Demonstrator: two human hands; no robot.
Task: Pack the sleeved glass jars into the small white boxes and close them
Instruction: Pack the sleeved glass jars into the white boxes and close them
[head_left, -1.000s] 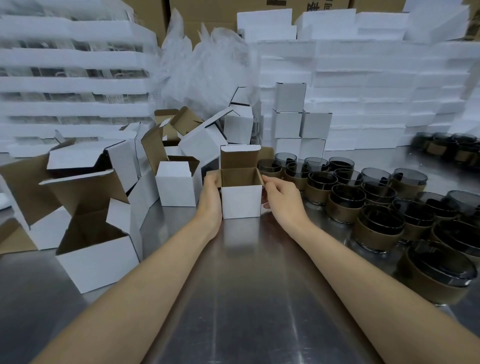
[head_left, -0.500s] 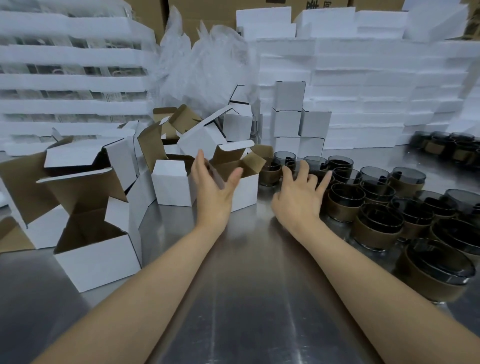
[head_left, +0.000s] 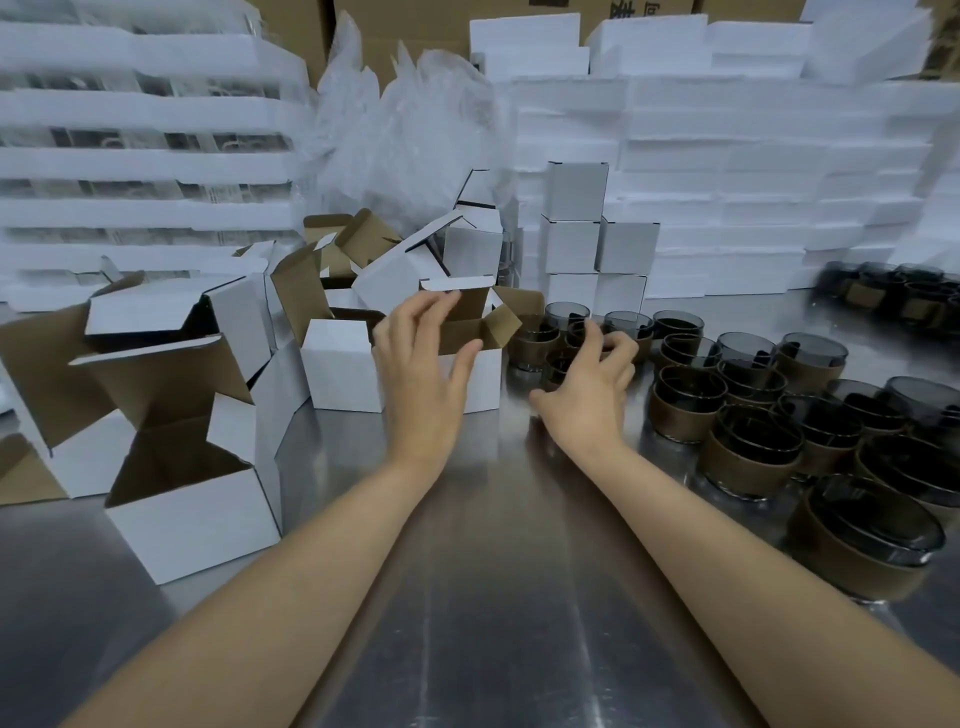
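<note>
Left hand (head_left: 421, 374) is spread wide across the small white brown-lined cardboard box (head_left: 483, 383), fingertips at its raised rear flap, thumb against the front wall. My reading: it steadies the mouth open for loading.

Right hand (head_left: 587, 395) arches over the nearest smoky glass jar in a brown paper sleeve (head_left: 555, 368), fingers curled down. Whether they grip it yet, I cannot tell. That jar stands on the steel counter (head_left: 493, 597), just right of the box.

In the way:
- neighbouring sleeved jars (head_left: 748, 441) crowd close
- the box's right side flap (head_left: 503, 325) juts toward them

Open white boxes (head_left: 192, 514) lie to the left, closed white boxes (head_left: 571, 244) stacked behind.
</note>
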